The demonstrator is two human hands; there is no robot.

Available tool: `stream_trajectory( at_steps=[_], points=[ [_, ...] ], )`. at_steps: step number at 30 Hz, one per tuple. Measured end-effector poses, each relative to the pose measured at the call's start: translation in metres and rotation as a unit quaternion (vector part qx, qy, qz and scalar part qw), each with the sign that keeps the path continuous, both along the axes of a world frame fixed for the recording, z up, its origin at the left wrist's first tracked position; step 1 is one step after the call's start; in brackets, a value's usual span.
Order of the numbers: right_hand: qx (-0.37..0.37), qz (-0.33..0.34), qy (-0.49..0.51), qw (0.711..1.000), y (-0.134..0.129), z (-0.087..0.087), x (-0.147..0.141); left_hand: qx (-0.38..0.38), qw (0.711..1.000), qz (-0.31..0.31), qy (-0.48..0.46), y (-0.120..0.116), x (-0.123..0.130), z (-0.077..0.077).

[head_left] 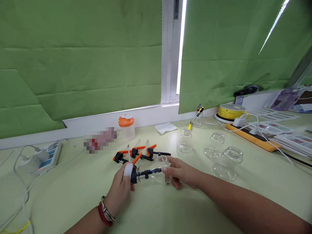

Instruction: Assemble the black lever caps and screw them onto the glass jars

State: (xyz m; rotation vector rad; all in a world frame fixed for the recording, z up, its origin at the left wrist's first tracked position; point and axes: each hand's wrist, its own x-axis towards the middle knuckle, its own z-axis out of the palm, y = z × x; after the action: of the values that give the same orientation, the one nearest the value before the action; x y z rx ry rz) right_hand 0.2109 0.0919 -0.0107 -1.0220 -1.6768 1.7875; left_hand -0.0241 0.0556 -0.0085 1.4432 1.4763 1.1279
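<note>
A clear glass jar lies on its side above the table, its base in my right hand, whose fingers wrap round it. My left hand, with white tape on a digit, grips a black lid with an orange lever at the jar's mouth. The lid's black rod reaches inside the glass. Whether the lid is fastened I cannot tell. Just behind lie several similar black lids with orange levers and metal rods. To the right stand three more glass jars, a small one and two nearer ones.
At the back are an orange-topped cup, a white tissue and a jar with screwdrivers. An orange power strip with cables lies right; a white power strip with plugs lies left.
</note>
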Motion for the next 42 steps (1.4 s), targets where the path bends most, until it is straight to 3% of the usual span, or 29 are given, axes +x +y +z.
stream_trajectory(
  at_steps=[6, 12, 16, 21, 26, 29, 34, 39, 42],
  points=[
    [-0.11, 0.014, 0.008, 0.994, 0.002, -0.004, -0.001, 0.084, 0.994, -0.048, 0.057, -0.001, -0.003, -0.006],
    [-0.079, 0.022, -0.019, 0.996, 0.004, -0.006, -0.003, 0.053, 0.997, -0.044, 0.035, 0.001, -0.004, -0.004],
    [0.026, 0.006, -0.04, 0.999, 0.006, -0.003, 0.0, -0.008, 1.0, -0.013, 0.008, 0.004, -0.003, 0.001],
    [0.187, 0.022, -0.05, 0.981, 0.002, 0.006, 0.008, -0.144, 0.987, 0.04, -0.058, 0.006, -0.001, 0.007],
    [0.434, 0.045, -0.084, 0.896, -0.002, 0.009, 0.01, -0.18, 0.978, 0.041, -0.094, 0.006, -0.001, 0.012],
    [0.491, 0.053, -0.095, 0.864, -0.001, 0.009, 0.009, -0.179, 0.978, 0.037, -0.102, 0.006, -0.001, 0.013],
    [0.487, 0.055, -0.094, 0.867, 0.0, 0.007, 0.01, -0.164, 0.98, 0.048, -0.104, 0.004, -0.001, 0.009],
    [0.394, 0.038, -0.092, 0.914, 0.001, 0.001, 0.011, -0.156, 0.982, 0.074, -0.079, 0.003, 0.001, 0.011],
    [0.358, 0.036, -0.104, 0.927, 0.0, 0.003, 0.011, -0.141, 0.985, 0.072, -0.066, 0.004, 0.002, 0.012]
  ],
)
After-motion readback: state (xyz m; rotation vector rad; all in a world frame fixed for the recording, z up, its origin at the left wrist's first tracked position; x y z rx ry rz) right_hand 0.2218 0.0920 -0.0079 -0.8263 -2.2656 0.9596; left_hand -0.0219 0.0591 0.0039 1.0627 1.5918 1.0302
